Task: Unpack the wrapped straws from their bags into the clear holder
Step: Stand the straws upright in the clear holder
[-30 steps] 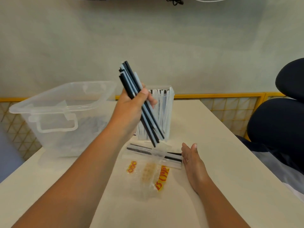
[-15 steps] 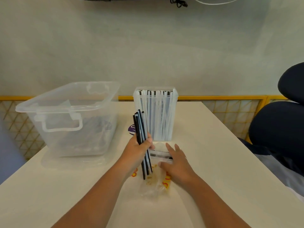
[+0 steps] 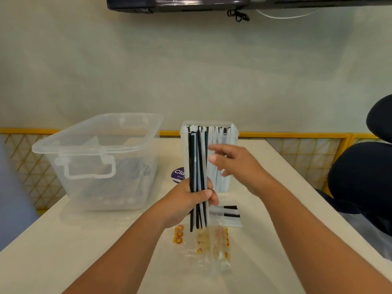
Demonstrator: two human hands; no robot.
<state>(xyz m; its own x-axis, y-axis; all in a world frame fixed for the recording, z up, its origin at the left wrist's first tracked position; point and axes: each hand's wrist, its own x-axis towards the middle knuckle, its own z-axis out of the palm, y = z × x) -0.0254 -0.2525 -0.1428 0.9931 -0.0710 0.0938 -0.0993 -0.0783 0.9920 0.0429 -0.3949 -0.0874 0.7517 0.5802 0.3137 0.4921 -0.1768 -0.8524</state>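
Observation:
My left hand [image 3: 191,200] grips a bundle of wrapped black straws [image 3: 197,162] upright, its lower ends just above the table. Behind the bundle stands the clear holder [image 3: 228,143], filled with several wrapped straws. My right hand [image 3: 235,164] hovers in front of the holder, fingers relaxed and spread, holding nothing, just right of the bundle. A few wrapped straws [image 3: 228,213] lie flat on the table below it. A crumpled clear bag with yellow and red print [image 3: 212,245] lies on the table under the bundle.
A large clear plastic tub [image 3: 95,149] with a handle stands at the left on the beige table [image 3: 74,240]. A purple round sticker [image 3: 177,175] lies beside the holder. A dark chair [image 3: 360,172] is at the right. A yellow railing runs behind.
My left hand has raised the bundle upright in front of the holder. My right hand has lifted off the bag on the table and now hovers beside the bundle.

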